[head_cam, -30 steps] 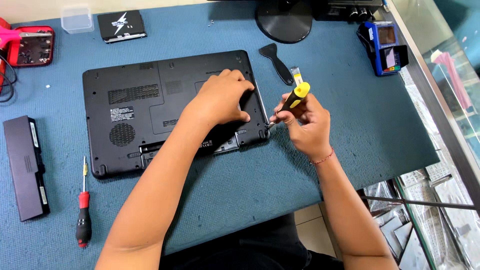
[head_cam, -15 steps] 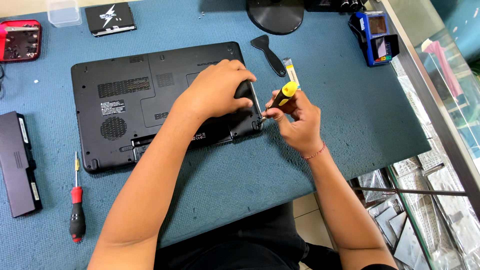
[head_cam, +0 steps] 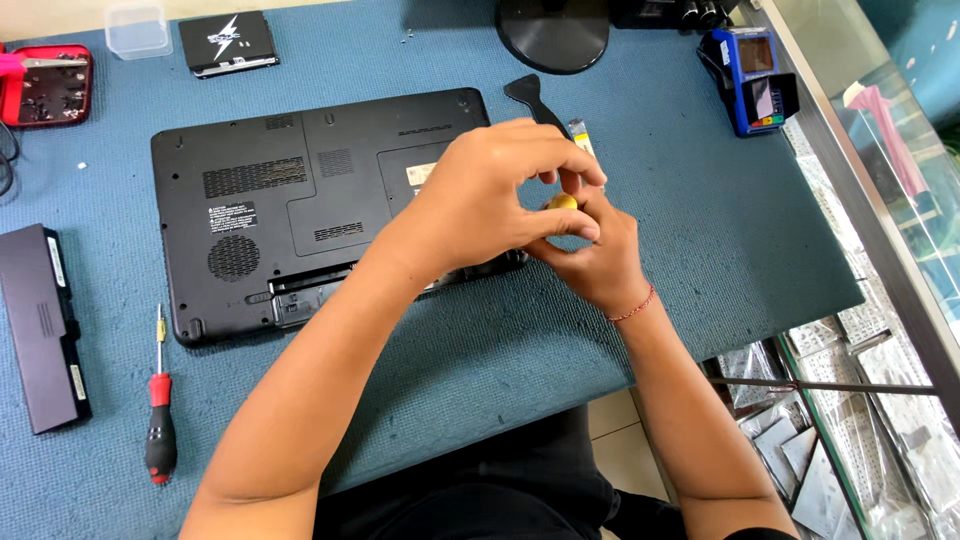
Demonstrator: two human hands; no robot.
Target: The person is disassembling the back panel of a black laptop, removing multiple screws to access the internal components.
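At the far left of the blue counter [head_cam: 700, 240] lies the black laptop battery [head_cam: 42, 325], with a red tray of small parts [head_cam: 45, 85] up beyond it. Just right of the battery rests a spare red-and-black screwdriver [head_cam: 159, 420], untouched, its tip pointing away from me. A clear plastic box [head_cam: 138, 28] and a black flat drive [head_cam: 228, 43] sit along the back edge.

The black laptop [head_cam: 300, 200] lies bottom up in the middle, its battery bay facing me. My left hand [head_cam: 490, 195] reaches over its right end, fingers curled down and pinching the top of the yellow-handled screwdriver [head_cam: 562, 202], of which only a bit of yellow shows. My right hand [head_cam: 590, 255] comes up from below and is closed around the same handle, the two hands touching each other just over the laptop's right edge. I cannot see the blade or where it meets the case.

Behind my hands lies a black plastic pry tool [head_cam: 532, 95], past it a round black stand base [head_cam: 552, 32], and farther right a blue handheld device [head_cam: 748, 78].
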